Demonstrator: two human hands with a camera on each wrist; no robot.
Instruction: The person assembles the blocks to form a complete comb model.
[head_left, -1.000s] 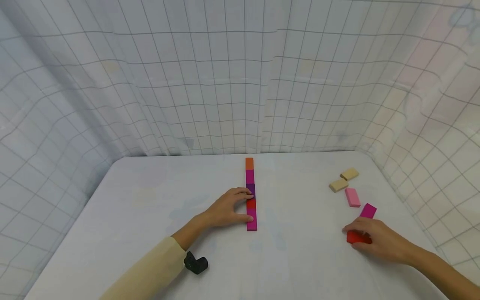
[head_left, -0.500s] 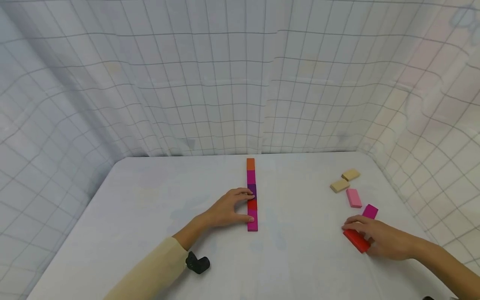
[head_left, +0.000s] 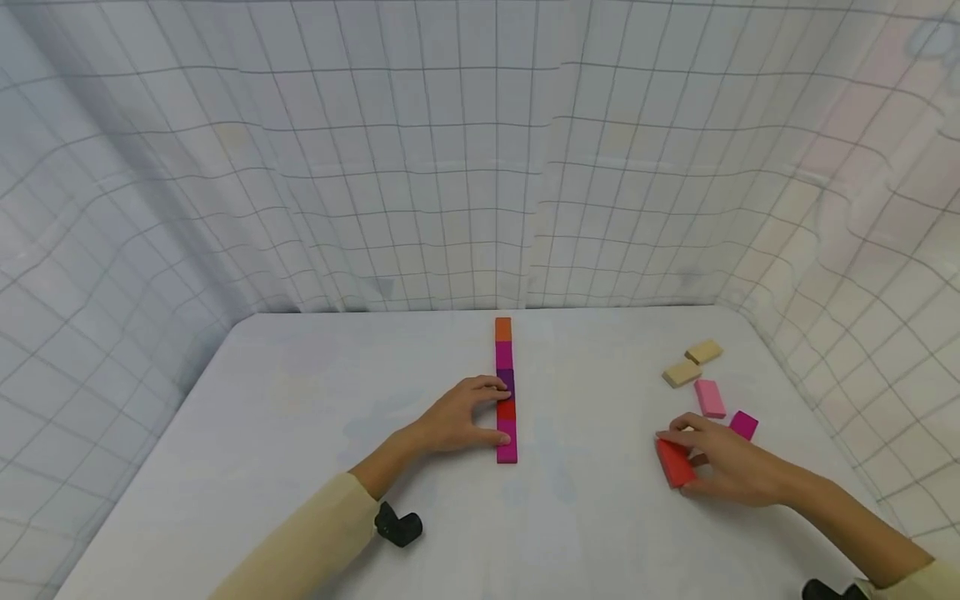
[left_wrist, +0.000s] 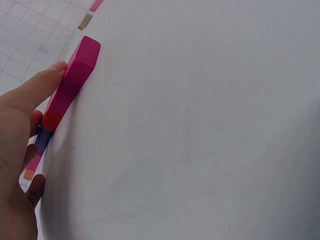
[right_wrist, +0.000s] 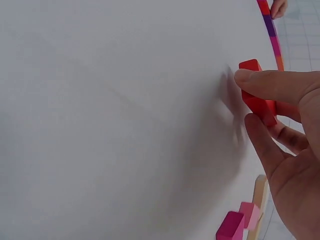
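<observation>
A straight row of blocks runs away from me at mid-table: a magenta block [head_left: 507,452] nearest, then red [left_wrist: 51,121], purple [head_left: 507,377], magenta and an orange block [head_left: 503,328] farthest. My left hand [head_left: 453,418] rests against the row's left side, its thumb on the nearest magenta block and its fingertips at the red and purple ones. On the right, my right hand [head_left: 738,468] pinches a red block [head_left: 675,467] between thumb and fingers. The right wrist view shows this block [right_wrist: 259,102] tilted, above its shadow on the table.
Behind my right hand lie a magenta block [head_left: 744,424], a pink block [head_left: 710,398] and two beige blocks [head_left: 682,372]. A black device [head_left: 399,527] sits at my left sleeve. White gridded curtains [head_left: 420,167] enclose the table [head_left: 360,350].
My right hand has lifted the red block and carried it left, turning it on the way. The left hand stays at the row.
</observation>
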